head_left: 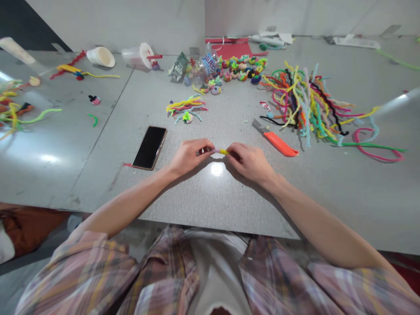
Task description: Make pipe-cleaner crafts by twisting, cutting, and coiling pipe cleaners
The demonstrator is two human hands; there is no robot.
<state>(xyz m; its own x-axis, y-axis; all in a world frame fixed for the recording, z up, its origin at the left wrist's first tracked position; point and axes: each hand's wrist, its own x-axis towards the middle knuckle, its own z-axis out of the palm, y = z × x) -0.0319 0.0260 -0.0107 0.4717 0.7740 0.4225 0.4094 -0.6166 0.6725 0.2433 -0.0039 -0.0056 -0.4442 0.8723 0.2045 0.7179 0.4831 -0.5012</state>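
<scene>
Fingers of both hands meet over the middle of the tabletop: the left hand and the right hand each pinch one end of a short twisted pipe-cleaner piece, pale lilac on the left side, yellow on the right. Both grips are closed on it, and it hangs just above the grey surface, between the two sets of fingertips.

By the look of it the step in hand is the winding or tightening of that little piece — the hands are set as if to turn against each other. Any further twist calls for a firm pinch at each end and small, opposed turns, since the piece is short and mostly hidden by the fingers.

Just left of the left hand lies a dark phone, face up. Just beyond the right hand rests an orange utility knife, and past it a big loose heap of coloured pipe cleaners. Farther back sit a small bundle of stems and a cluster of finished coiled pieces — well apart from the hands.
</scene>
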